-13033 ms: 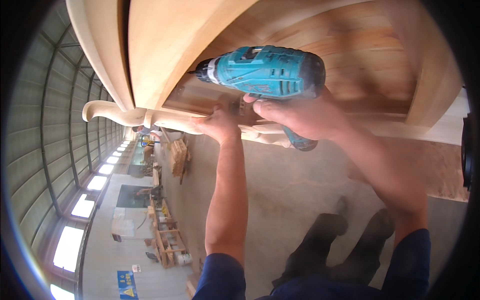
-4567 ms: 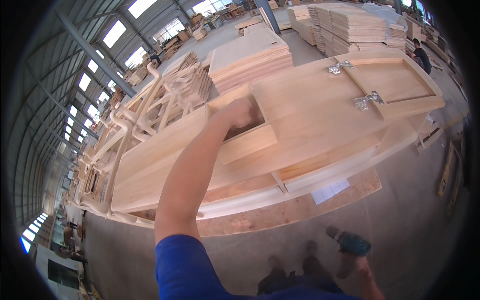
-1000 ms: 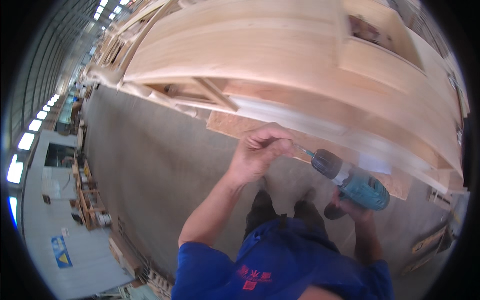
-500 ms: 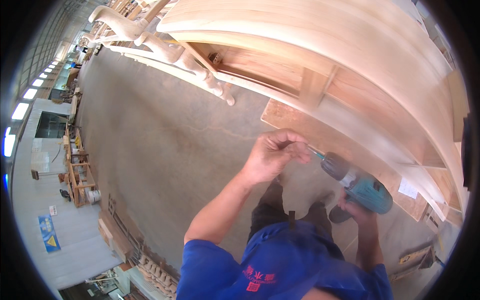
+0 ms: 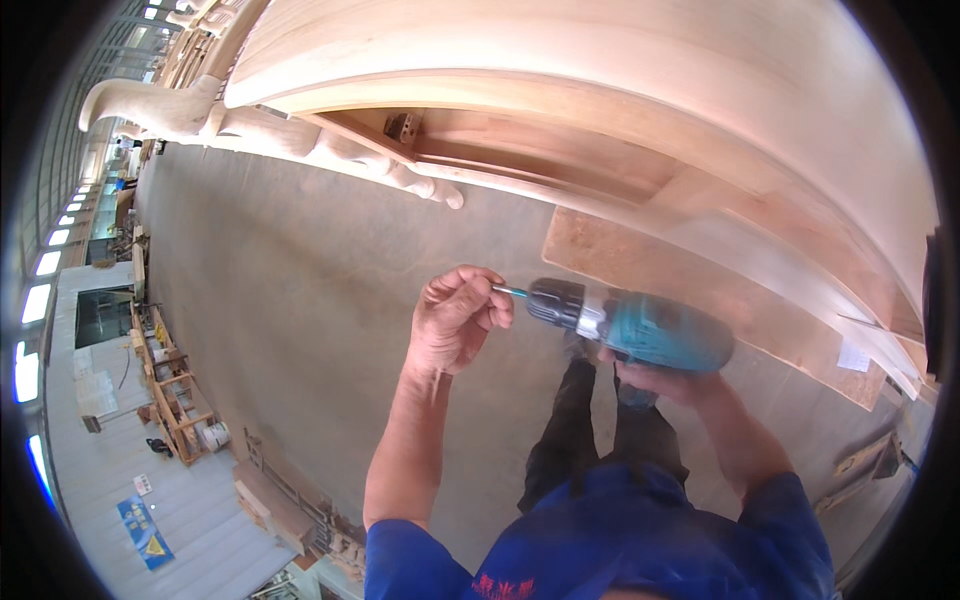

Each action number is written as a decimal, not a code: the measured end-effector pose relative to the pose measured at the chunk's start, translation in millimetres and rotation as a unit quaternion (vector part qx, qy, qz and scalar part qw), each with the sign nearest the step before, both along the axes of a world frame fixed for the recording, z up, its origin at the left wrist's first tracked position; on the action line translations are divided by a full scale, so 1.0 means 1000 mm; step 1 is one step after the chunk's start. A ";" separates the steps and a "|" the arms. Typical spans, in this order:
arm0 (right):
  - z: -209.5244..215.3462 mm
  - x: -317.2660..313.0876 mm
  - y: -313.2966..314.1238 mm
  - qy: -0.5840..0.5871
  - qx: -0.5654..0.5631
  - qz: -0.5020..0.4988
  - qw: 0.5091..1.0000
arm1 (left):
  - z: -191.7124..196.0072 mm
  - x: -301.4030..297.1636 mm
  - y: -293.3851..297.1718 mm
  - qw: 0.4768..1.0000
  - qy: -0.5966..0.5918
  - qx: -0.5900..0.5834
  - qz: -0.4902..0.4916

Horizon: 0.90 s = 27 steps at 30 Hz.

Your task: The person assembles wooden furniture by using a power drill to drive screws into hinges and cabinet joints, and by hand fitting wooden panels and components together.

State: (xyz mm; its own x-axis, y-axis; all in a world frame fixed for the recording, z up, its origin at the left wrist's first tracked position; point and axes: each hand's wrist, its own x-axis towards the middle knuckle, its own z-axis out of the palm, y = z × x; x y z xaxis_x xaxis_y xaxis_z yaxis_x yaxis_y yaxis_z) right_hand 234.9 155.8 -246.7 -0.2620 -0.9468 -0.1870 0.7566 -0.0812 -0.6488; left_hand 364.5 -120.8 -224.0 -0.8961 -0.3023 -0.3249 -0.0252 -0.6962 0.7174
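A teal and black cordless drill (image 5: 665,330) lies level across the middle, its chuck to the left. Its handle is gripped by my right hand (image 5: 670,380), partly hidden under the drill body. From the chuck sticks a thin driver bit (image 5: 516,292), teal with a silvery end. My left hand (image 5: 455,320) pinches that silvery end between thumb and fingers; whether a screw sits there as well is hidden by the fingertips.
Beyond the drill stands a large pale wooden cabinet (image 5: 560,50) with an open compartment and carved legs (image 5: 190,108). A brown board (image 5: 620,253) lies below its front edge. Wooden racks (image 5: 180,400) and a white bucket (image 5: 215,435) stand along the left wall.
The drill has swung to a more level position and moved left with my right hand. My left hand has moved left too, with its fingers still at the bit's tip.
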 end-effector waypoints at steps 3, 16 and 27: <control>-0.023 -0.005 -0.032 0.128 0.018 -0.002 0.992 | -0.025 -0.010 -0.007 0.997 0.022 0.019 0.076; -0.044 -0.014 -0.097 0.102 0.052 -0.056 0.992 | -0.078 -0.019 -0.037 0.966 -0.064 -0.163 0.191; -0.057 -0.043 -0.202 0.074 0.007 -0.142 0.987 | -0.063 -0.091 -0.186 0.784 -0.106 -0.580 0.192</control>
